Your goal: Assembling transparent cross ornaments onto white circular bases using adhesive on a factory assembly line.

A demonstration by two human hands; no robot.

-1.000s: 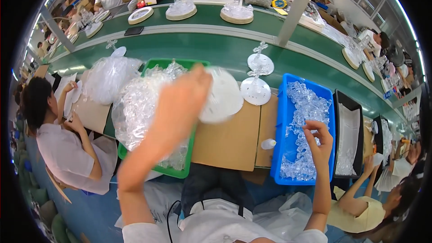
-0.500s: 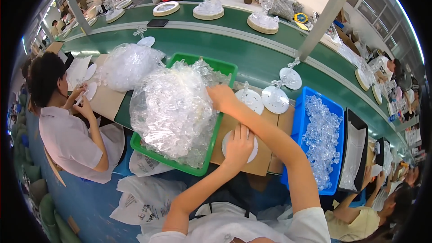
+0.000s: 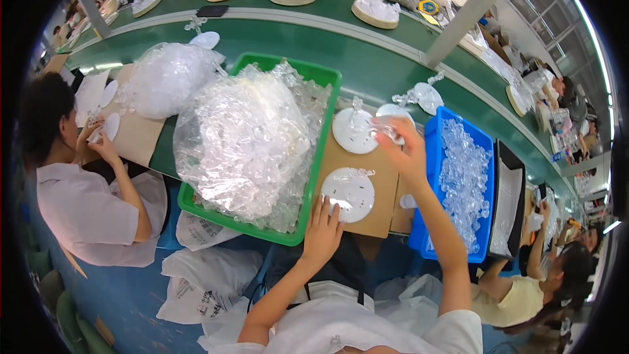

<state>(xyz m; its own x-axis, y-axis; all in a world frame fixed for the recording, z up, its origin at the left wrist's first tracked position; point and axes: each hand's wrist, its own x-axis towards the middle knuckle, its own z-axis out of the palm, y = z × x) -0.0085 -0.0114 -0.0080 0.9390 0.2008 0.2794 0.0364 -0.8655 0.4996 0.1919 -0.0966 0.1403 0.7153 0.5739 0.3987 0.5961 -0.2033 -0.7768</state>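
So the free room's basically the strip of bare brown cardboard (image 3: 385, 191) between the green tray (image 3: 324, 139) and the blue tray (image 3: 433, 157), plus a fairly open stretch of green worktop (image 3: 367, 78) farther back. The white disc (image 3: 352, 198) lies near the cardboard's front edge, just right of the green tray. Left hand (image 3: 322, 233) is on its near-left rim, fingers slightly spread. Right hand (image 3: 407, 151) is up beyond it, off to the right, fingertips pinching a clear plastic piece (image 3: 385, 129).
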